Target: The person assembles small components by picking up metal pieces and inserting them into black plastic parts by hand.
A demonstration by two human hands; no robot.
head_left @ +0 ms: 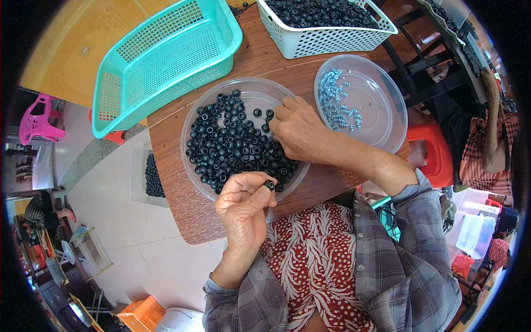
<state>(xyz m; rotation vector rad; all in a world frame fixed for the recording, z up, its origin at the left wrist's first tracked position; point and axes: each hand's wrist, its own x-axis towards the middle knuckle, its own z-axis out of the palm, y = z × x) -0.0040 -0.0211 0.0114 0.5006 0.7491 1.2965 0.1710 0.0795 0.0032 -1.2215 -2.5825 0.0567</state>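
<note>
Pinching one small black holed piece (269, 185) between thumb and forefinger of the left hand (243, 207), just above the near rim of the round clear bowl (260, 98), and curling the other fingers behind. Seeming light, stiff, smooth and not fragile, though perhaps slippery for its roundness; asking for a hold around the outer wall, leaving the hole free. Bending the fingers of the right hand (301, 130) inward past the bowl's right rim, close to loose black pieces (238, 138); hiding the fingertips, so not allowing to tell any grip. Seeing farther out blue coiled springs (334, 102) in a clear container (381, 102) by the right edge of the table (191, 224), a teal basket (166, 102) at its far left corner, a white basket (326, 41) at its far edge. Finding no readable brand, label or writing on piece or bowl.
</note>
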